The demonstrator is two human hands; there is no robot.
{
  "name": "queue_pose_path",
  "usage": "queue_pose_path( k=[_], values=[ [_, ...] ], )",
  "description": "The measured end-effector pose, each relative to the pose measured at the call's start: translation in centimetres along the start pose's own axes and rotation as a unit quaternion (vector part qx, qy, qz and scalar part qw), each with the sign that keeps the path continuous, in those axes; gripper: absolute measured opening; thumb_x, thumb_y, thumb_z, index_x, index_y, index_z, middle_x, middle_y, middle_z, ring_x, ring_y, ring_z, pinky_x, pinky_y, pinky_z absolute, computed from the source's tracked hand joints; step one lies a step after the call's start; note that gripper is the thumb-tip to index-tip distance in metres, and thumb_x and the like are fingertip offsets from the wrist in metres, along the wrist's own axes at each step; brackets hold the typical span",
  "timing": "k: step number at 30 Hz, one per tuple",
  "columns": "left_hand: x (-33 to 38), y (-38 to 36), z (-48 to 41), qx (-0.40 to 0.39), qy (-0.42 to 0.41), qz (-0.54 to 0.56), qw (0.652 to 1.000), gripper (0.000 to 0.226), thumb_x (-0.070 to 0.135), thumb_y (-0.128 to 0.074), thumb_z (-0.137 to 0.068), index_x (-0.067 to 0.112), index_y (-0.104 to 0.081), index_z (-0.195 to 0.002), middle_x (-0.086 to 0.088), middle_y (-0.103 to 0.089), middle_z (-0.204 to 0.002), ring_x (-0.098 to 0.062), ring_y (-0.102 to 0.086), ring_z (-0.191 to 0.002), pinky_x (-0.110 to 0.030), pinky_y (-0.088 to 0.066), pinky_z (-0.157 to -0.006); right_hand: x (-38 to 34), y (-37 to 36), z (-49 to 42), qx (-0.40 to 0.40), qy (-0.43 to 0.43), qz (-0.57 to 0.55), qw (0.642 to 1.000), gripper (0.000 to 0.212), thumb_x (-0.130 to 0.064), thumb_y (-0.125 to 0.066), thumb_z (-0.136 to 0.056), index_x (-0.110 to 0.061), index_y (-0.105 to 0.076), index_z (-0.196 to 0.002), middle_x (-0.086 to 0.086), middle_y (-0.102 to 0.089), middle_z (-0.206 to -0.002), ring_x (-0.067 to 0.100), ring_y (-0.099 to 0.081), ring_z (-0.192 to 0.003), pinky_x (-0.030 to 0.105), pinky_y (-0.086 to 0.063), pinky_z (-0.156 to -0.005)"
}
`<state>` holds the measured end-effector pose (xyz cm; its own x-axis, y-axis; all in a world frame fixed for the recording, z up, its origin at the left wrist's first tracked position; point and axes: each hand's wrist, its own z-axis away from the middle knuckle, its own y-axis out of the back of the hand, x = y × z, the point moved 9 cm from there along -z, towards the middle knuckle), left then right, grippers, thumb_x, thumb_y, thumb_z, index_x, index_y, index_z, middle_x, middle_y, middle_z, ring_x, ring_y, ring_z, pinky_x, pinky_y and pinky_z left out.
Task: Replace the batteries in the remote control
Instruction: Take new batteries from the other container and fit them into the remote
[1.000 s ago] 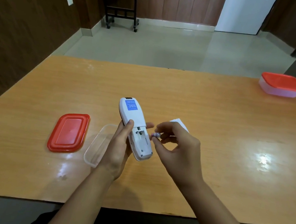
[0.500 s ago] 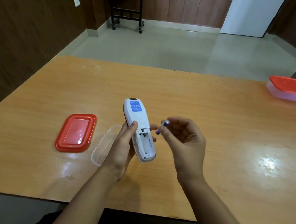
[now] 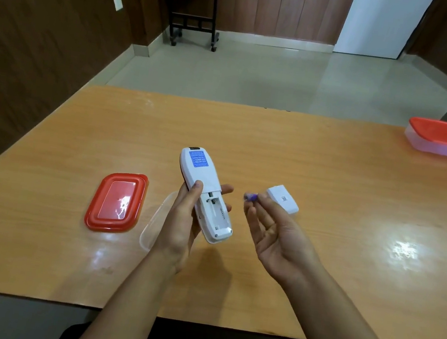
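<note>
**Holding a battery beside the opened remote**

Gripping the white remote [image 3: 203, 195] back-side up above the table [image 3: 332, 171], the left hand [image 3: 182, 221] wraps its edges, thumb on the casing just above the open battery bay. To the remote's right, apart from it, the right hand [image 3: 274, 232] pinches a small purple battery [image 3: 251, 197] at its fingertips, other fingers loosely spread. The remote's long axis runs away from the person, tilting left. Its detached cover [image 3: 283, 199] lies on the table right of the battery. An open clear tub [image 3: 155, 217] sits left of the remote, red lid [image 3: 116, 202] beyond. Judged next: the right hand, nearer, sets the battery aside.
</note>
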<state>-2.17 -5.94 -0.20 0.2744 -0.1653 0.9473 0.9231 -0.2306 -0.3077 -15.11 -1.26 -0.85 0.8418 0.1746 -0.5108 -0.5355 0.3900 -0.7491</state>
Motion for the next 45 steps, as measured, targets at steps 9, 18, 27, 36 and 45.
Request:
queue_pose_path(
  k=[9, 18, 27, 36, 45],
  values=[
    [-0.2, -0.5, 0.2, -0.001, 0.006, -0.020, 1.000, 0.042, 0.035, -0.027, -0.102, 0.021, -0.044, -0.138, 0.004, -0.075, -0.101, -0.012, -0.069, -0.095, -0.032, -0.052, -0.082, -2.8, -4.0, 3.2, -0.036, 0.344, 0.488, 0.801, 0.010, -0.013, -0.077, -0.077, -0.012, -0.067, -0.080, -0.021, -0.071, -0.080, 0.005, -0.062, -0.070, 0.020, -0.048, -0.063],
    [-0.1, 0.2, 0.3, 0.019, 0.005, -0.006, 1.000, 0.038, 0.038, -0.028, -0.101, 0.028, -0.049, -0.132, 0.004, -0.074, -0.101, -0.013, -0.069, -0.088, -0.037, -0.052, -0.084, -1.7, -5.1, 3.6, -0.020, 0.427, 0.676, 0.601, 0.045, -0.011, -0.046, -0.078, -0.038, -0.070, -0.104, -0.015, -0.054, -0.108, 0.010, -0.041, -0.097, 0.023, -0.038, -0.085],
    [-0.2, 0.8, 0.2, 0.036, -0.003, 0.012, 0.999, 0.040, 0.038, -0.028, -0.101, 0.026, -0.047, -0.134, 0.002, -0.071, -0.096, -0.016, -0.064, -0.093, -0.035, -0.049, -0.077, 0.1, -5.7, 4.2, -0.015, 0.454, 0.720, 0.524, 0.064, 0.000, -0.035, -0.068, -0.035, -0.069, -0.110, -0.006, -0.054, -0.108, 0.016, -0.043, -0.103, 0.031, -0.028, -0.085],
    [1.7, 5.2, -0.3, 0.138, -0.043, 0.076, 0.987, 0.044, 0.038, -0.027, -0.101, 0.018, -0.047, -0.135, -0.007, -0.071, -0.099, -0.008, -0.062, -0.061, -0.024, -0.053, -0.058, -0.8, -4.6, 2.7, 0.001, 0.428, 0.660, 0.617, 0.041, -0.008, -0.048, -0.079, -0.034, -0.069, -0.102, -0.008, -0.049, -0.103, 0.007, -0.040, -0.102, 0.025, -0.034, -0.086],
    [2.8, 9.6, 0.1, 0.189, -0.039, 0.059, 0.979, 0.043, 0.037, -0.024, -0.102, 0.024, -0.042, -0.138, -0.009, -0.070, -0.103, -0.010, -0.062, -0.060, -0.019, -0.053, -0.054, 4.3, -4.6, -2.4, -0.033, 0.210, 0.858, 0.468, 0.050, -0.056, -0.052, -0.084, -0.034, -0.052, -0.130, -0.006, -0.036, -0.142, 0.018, -0.027, -0.133, 0.036, -0.030, -0.104]
  ],
)
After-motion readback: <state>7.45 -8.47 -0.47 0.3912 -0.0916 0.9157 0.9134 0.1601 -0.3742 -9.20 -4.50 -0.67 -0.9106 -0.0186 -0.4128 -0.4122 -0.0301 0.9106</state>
